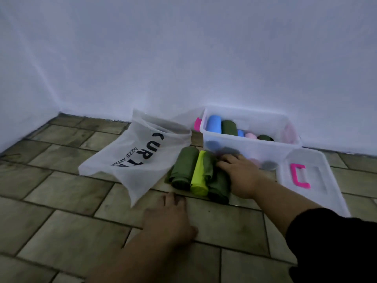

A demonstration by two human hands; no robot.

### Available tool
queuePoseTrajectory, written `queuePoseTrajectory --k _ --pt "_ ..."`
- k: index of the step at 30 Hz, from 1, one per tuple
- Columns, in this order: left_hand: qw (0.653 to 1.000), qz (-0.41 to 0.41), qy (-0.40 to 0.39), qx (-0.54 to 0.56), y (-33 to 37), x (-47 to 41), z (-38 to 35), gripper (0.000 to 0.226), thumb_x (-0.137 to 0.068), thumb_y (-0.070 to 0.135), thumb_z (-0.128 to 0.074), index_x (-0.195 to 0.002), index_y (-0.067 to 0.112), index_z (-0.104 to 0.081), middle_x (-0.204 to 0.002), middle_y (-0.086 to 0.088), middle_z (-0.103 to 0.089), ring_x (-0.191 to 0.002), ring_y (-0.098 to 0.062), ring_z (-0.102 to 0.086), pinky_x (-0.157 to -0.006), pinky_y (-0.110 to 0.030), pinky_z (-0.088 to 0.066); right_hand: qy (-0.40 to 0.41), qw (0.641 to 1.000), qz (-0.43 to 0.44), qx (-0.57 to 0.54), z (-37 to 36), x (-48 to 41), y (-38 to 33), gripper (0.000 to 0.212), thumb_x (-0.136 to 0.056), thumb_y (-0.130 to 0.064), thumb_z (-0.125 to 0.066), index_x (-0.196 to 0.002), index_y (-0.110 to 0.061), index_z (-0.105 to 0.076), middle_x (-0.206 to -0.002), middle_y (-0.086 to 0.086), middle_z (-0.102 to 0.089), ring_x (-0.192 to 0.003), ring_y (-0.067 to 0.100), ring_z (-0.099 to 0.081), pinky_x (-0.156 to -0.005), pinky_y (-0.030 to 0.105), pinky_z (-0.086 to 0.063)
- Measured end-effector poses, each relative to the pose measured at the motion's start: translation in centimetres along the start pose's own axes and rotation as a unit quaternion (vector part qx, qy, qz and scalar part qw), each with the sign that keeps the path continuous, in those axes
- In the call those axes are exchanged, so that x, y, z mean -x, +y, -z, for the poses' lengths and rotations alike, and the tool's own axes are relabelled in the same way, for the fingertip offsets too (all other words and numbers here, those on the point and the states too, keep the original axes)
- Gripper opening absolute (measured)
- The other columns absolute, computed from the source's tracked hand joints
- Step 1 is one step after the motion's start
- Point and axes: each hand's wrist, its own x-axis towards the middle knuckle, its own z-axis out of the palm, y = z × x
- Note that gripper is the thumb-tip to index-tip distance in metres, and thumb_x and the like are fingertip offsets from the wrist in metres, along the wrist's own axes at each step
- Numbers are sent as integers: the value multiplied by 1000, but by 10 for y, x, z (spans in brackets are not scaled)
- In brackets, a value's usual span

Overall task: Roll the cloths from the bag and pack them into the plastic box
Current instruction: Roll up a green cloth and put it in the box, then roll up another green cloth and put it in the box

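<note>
A tiled floor [61, 231] meets a plain white wall [183, 58], and the work lies low against that wall. Three rolled cloths sit side by side on the tiles between the bag [126, 160] and the plastic box [244, 146]: a dark green roll [183, 166] by the bag, a yellow roll [199, 174] touching it, and a second green roll [219, 186] nearest the box. The right hand [238, 172] lies palm down on that last roll; whether its fingers curl round the cloth cannot be told. The left hand [169, 217] is flat and open on the bare tiles, just in front of the rolls, holding nothing. The step looks to be lifting a finished roll into the box, and it would go best with a grip round the whole roll so the loose end stays tucked, then setting it snug against those already packed. The box stands open and holds a big blue roll [214, 123], a green one [228, 127], a small blue one [240, 133], a pink one [251, 136] and a dark green one [265, 137], with dim shapes showing through its front wall. Its lid [318, 180] lies on the floor to the right. The bag lies nearly flat; what it contains, if anything, is hidden
</note>
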Motion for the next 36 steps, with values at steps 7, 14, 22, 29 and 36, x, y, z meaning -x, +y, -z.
queuePoseTrajectory --k 7,14,22,29,36 --pt "999 -6 39 28 -5 -7 -8 89 -68 67 -61 -140 28 -26 -153 -5 -15 -139 -32 -18 -103 -54 -32 -108 985 -110 -75 3 58 -11 69 -70 -43 -70 -133 -30 -44 -123 7 -50 -109 25 -52 -83 26 -39" --pt "999 1 29 36 -3 -4 -4 95 -67 69 -61 -144 28 -22 -154 -8 -11 -141 -33 -15 -107 -56 -29 -57 979 -135 -139 -16 123 -48 77 -70 -53 -68 -138 -34 -37 -118 2 -48 -104 20 -50 -80 26 -41" --pt "945 -26 181 272 18 24 5 66 -78 39 -62 -138 25 -37 -141 -9 -33 -124 -29 -41 -100 -37 -40 34 893 -333 -301 -26 153 -49 53 -69 -44 -71 -111 -12 -60 -111 10 -58 -92 22 -57 -77 31 -49" --pt "851 0 -10 526 54 34 0 65 -84 34 -68 -141 18 -42 -141 -10 -44 -113 -24 -52 -86 -27 -43 90 854 -286 -426 -21 143 -74 38 -69 -15 -72 -95 -18 -45 -83 2 -62 -71 14 -60 -52 25 -43" --pt "706 -14 39 707 44 31 21 40 -90 36 -60 -128 29 -53 -129 3 -51 -110 -15 -48 -90 -35 -40 322 926 -111 -161 -2 143 -77 47 -59 -10 -75 -101 -22 -59 -94 4 -56 -82 22 -52 -64 33 -48"
